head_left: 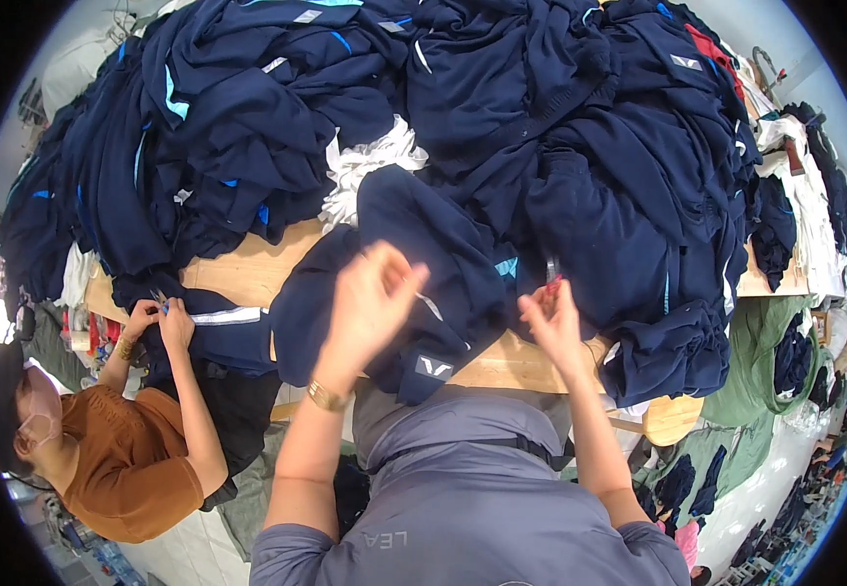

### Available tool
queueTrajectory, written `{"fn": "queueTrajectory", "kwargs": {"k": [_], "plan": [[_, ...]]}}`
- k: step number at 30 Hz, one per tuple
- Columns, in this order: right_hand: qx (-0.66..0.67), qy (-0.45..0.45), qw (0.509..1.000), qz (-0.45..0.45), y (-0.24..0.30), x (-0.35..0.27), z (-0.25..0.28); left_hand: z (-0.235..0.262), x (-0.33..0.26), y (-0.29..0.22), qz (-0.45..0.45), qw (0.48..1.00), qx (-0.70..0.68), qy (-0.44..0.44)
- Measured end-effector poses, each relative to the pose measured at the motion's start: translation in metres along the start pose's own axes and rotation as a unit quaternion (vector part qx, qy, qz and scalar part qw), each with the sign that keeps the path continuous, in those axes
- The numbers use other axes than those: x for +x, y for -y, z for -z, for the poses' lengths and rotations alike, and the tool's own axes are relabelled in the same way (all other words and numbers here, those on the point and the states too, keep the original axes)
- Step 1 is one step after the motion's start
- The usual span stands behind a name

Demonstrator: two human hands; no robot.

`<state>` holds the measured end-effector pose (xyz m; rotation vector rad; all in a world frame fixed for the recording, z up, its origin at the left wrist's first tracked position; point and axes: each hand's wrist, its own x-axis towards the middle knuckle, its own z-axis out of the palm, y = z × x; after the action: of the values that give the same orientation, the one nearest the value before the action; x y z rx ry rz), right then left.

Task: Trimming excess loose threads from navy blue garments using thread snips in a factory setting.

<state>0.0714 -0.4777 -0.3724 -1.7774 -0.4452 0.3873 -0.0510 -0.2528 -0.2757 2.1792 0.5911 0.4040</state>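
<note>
On the wooden worktop (248,269), just in front of our chest, lies the navy garment (414,264) we are working on, spread over the near edge with a white-marked corner hanging toward us. Our left hand (370,298) rests on its middle, fingers curled and pinching up a bit of the cloth or a loose thread; which of the two is too small to tell. Our right hand (552,317) hovers just beside the garment's right edge, closed around a small red-handled snipping tool (552,283) whose tip points up toward the fabric.

To do this trimming well, we judge that the left hand should hold the cloth taut and lift the thread clear of the weave, so the blades meet only the thread and not the knit. We bring the tool in low and close to the seam, cut once, and keep the tips turned away from the pinching fingers. The big heap of navy clothes (502,117) behind crowds right up to the piece, so we would pull it a little toward us to keep neighbouring sleeves out of the cut.

At the left end of the worktop a co-worker in an orange-brown top (121,459) handles another dark garment with a pale stripe (223,317), both of that person's hands (160,322) on it, well apart from ours.
</note>
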Motion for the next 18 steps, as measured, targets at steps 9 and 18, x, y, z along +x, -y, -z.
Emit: {"fn": "queueTrajectory", "kwargs": {"k": [9, 18], "plan": [[-0.055, 0.007, 0.998, 0.038, 0.009, 0.004, -0.037, -0.049, -0.076, 0.053, -0.002, 0.993, 0.090, 0.081], [0.041, -0.085, 0.988, 0.126, 0.061, 0.025, -0.031, 0.008, -0.029, 0.056, 0.113, 0.799, -0.590, -0.025]]}}
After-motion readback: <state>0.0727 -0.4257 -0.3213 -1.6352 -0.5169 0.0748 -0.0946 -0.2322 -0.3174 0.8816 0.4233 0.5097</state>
